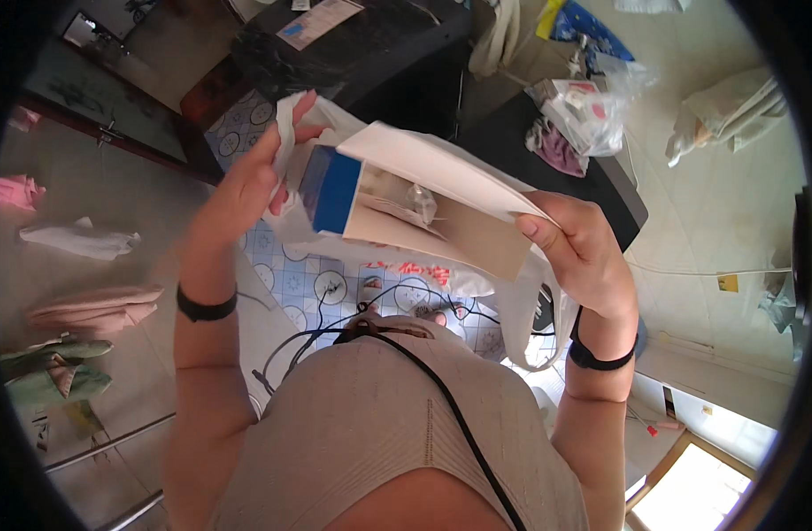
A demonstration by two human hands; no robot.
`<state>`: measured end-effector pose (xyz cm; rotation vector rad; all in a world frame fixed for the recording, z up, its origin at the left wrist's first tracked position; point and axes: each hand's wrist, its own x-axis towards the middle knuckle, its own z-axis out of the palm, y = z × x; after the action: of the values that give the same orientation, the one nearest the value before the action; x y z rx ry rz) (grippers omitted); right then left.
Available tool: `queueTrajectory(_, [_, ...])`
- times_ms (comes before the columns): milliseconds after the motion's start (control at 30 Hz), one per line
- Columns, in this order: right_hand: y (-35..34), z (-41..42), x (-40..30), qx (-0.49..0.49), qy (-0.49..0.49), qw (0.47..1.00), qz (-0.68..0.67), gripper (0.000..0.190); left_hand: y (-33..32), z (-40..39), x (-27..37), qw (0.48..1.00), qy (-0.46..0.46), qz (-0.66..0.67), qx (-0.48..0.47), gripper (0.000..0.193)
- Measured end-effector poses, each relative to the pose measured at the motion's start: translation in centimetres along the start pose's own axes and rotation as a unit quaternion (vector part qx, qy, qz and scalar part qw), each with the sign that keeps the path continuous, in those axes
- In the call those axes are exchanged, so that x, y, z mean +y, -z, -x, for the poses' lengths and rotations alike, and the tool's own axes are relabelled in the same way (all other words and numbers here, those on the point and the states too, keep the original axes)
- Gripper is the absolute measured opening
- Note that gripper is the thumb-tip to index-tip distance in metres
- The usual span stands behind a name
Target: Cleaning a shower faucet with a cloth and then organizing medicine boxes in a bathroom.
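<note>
Before my chest a cardboard box (439, 255) with a blue end sits tilted inside a white plastic carrier bag (313, 247). The box is open at the top, and its white lid flap (432, 162) stands raised. Inside lie a clear plastic piece (421, 204) and a folded sheet or insert (392, 212). My left hand (256, 169) has one bag handle looped over it, beside the blue end. With thumb and fingers my right hand (575, 245) pinches the flap near the right end of the box. The other bag handle (542, 358) hangs below that hand. Red print shows on the bag.
A black table (353, 60) with a dark marbled top stands ahead. On a black surface (618, 192) at right lie a plastic-wrapped box (578, 113) and a purple cloth (555, 146). Black cables (439, 378) hang across my front. Cloths hang along the left wall.
</note>
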<state>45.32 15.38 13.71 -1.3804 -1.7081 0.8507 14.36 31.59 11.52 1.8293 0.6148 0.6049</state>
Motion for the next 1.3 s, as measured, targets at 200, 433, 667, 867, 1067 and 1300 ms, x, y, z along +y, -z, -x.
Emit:
queueTrajectory(200, [-5.4,-4.2,-4.9,0.051,-0.047,0.996,-0.059,0.024,9.0,5.2,-22.4,0.931,0.334,-0.12,-0.089,0.052])
queueTrajectory(433, [-11.2,-8.7,-8.4,0.123,0.01,0.99,-0.066,0.02,8.5,6.7,-17.0,0.981,0.136,-0.106,-0.091,0.064])
queueTrajectory(667, [-15.4,-11.2,-10.0,0.051,0.021,0.991,0.12,0.021,9.7,4.1,-15.7,0.833,0.051,0.546,0.071,0.065])
queueTrajectory(867, [-17.0,-11.7,-8.3,0.041,0.093,0.995,-0.024,0.055,11.1,4.5,-18.4,0.741,-0.046,0.668,-0.051,0.053])
queueTrajectory(1067, [-18.9,-10.8,-4.4,0.104,0.067,0.989,-0.087,0.113,10.3,3.7,-15.2,0.745,-0.035,0.663,-0.067,0.053])
queueTrajectory(1300, [-18.4,-10.1,-2.4,0.176,-0.031,0.982,-0.058,0.094,8.6,1.6,-15.6,0.778,-0.061,0.623,-0.053,0.038])
